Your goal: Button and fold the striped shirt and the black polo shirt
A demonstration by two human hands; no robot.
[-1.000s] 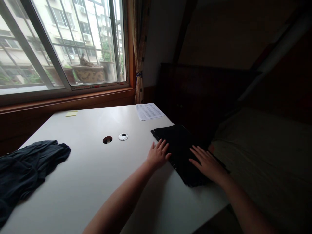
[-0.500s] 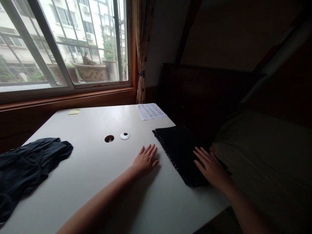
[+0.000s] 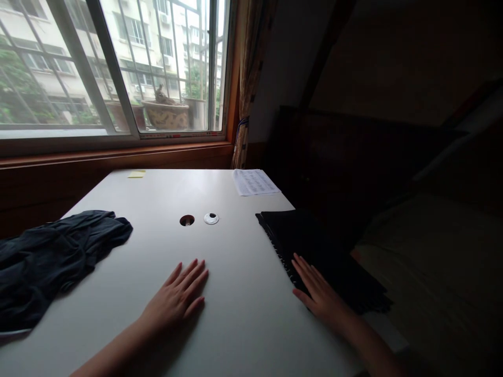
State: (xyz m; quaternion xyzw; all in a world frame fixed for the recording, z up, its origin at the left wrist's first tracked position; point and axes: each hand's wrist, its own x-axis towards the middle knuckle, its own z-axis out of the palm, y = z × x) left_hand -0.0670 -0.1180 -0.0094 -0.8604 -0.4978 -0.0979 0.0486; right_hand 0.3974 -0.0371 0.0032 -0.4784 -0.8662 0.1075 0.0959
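Note:
My left hand (image 3: 175, 293) is at the front middle of the white table (image 3: 236, 251), palm down with its fingers spread, holding nothing. My right hand (image 3: 316, 293) is stretched out over the near left edge of a dark, flat piece of folded cloth (image 3: 314, 238) with a fringe-like edge. Its fingers look as if they rest on the cloth, and they grip nothing. Off to the left of my left hand lies a crumpled dark blue garment (image 3: 66, 256).
Printed sheets of paper (image 3: 256, 183) lie at the far right corner, a yellow sticky note (image 3: 137, 174) at the far left. A round hole (image 3: 187, 220) and a silver round cap (image 3: 211, 218) sit mid-table. Behind are a window (image 3: 168, 73) and a curtain (image 3: 245, 94).
My left hand has come off the dark cloth and moved left onto the bare tabletop. My right hand has shifted towards the cloth's near left edge. The view has turned slightly left.

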